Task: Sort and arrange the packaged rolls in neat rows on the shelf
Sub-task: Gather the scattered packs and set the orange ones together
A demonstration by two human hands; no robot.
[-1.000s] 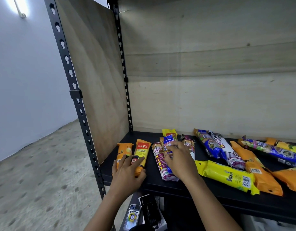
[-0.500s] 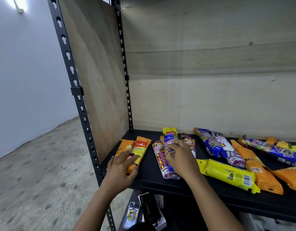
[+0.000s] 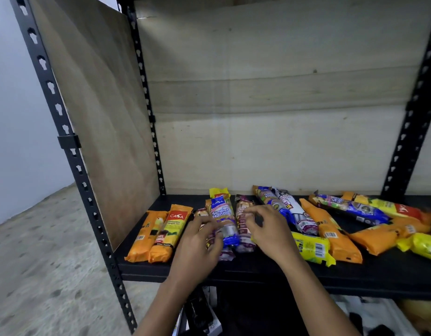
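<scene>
A blue "Singlet Handle" roll (image 3: 221,218) lies lengthwise near the front left of the black shelf (image 3: 258,269), a maroon roll (image 3: 243,224) just beside it on the right; the left hand (image 3: 197,248), fingers loosely curled, rests on the blue roll's near end; the right hand (image 3: 270,229), fingers spread and bent, touches the maroon roll; two orange Casa rolls (image 3: 161,234) lie side by side further left; the remaining packs (image 3: 330,229) sprawl crookedly to the right.
</scene>
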